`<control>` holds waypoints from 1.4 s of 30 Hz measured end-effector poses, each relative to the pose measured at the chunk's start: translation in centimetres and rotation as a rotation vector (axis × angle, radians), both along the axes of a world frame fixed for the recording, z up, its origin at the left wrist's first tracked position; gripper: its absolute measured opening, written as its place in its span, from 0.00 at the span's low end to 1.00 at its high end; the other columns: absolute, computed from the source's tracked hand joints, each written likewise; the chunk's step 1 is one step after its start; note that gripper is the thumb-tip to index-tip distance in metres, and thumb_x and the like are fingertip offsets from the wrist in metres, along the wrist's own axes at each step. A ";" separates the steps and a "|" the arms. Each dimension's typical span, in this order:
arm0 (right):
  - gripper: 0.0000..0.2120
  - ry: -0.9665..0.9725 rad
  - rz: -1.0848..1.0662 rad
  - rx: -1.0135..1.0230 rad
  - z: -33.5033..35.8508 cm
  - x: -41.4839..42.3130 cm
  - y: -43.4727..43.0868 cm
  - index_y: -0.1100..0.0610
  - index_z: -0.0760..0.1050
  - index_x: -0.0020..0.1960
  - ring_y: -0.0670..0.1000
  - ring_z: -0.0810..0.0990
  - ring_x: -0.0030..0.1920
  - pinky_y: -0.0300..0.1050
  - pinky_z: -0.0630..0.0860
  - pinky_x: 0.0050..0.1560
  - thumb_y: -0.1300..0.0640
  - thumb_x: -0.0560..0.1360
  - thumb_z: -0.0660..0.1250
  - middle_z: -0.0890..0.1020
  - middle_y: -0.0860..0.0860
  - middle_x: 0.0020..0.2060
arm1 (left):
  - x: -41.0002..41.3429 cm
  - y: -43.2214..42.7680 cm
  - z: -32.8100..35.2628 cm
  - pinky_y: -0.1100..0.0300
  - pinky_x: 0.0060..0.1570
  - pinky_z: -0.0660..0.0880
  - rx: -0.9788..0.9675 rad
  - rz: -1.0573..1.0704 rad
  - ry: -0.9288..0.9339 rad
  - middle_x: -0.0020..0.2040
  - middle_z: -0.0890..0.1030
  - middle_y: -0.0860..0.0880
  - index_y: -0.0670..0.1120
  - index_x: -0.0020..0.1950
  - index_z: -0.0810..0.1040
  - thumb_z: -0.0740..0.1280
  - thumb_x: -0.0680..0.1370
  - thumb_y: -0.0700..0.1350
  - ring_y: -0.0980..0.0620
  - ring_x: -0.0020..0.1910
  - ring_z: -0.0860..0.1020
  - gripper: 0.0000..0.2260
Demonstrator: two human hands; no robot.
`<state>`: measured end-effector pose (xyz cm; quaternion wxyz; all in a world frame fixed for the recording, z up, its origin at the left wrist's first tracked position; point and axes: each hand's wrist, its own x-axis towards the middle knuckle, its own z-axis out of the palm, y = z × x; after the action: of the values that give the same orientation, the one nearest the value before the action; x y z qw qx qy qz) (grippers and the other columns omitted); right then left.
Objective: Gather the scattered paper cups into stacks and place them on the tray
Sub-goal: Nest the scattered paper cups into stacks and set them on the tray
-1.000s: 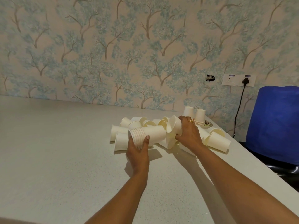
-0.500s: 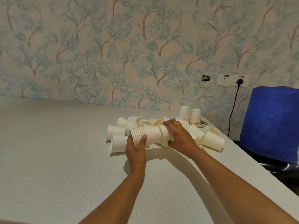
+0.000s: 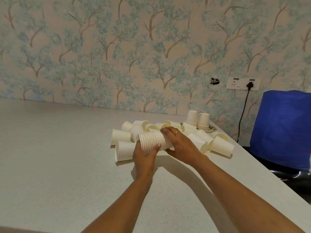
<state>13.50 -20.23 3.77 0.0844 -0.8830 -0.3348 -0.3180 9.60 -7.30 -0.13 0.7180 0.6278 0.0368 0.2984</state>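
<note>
I see both hands, left and right, clasping a ribbed-rimmed nested stack of white paper cups above the speckled matte table.

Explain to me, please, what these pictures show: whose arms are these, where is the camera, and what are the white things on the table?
There is no machine here. A person works with bare hands, and the single camera sits on the person's head, looking forward and down. The left hand and the right hand both grip one stack of nested paper cups, held sideways. Many loose paper cups lie on their sides on the speckled table. Behind them, two upside-down stacks appear to stand on a small tray.
</note>
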 end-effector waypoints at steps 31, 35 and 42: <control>0.33 0.635 -0.291 1.676 0.3 0.5 -1.3 0.54 0.57 0.71 0.58 0.75 0.58 0.52 0.74 0.53 0.46 0.72 0.67 0.72 0.58 0.64 | 0.1 -0.1 -0.2 0.53 0.56 0.76 -0.093 -0.051 -0.066 0.58 0.76 0.47 0.48 0.67 0.68 0.73 0.69 0.45 0.48 0.58 0.75 0.28; 0.32 0.699 -0.109 1.927 0.0 0.1 0.4 0.52 0.55 0.72 0.58 0.75 0.58 0.58 0.76 0.57 0.50 0.73 0.67 0.72 0.57 0.63 | 0.1 -0.2 -0.2 0.53 0.56 0.76 -0.101 -0.067 -0.079 0.57 0.77 0.47 0.49 0.65 0.69 0.73 0.70 0.44 0.48 0.57 0.75 0.25; 0.29 0.722 0.059 2.100 -0.4 -0.3 1.7 0.53 0.58 0.71 0.56 0.74 0.59 0.59 0.76 0.53 0.55 0.75 0.66 0.71 0.57 0.65 | 0.2 -0.4 -0.3 0.46 0.60 0.74 -0.124 -0.121 -0.056 0.61 0.75 0.44 0.47 0.68 0.66 0.70 0.72 0.44 0.45 0.60 0.74 0.26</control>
<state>13.21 -18.49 3.32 0.8904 -0.4052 0.1245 -0.1656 9.76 -7.66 -0.43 0.7729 0.5747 -0.0027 0.2691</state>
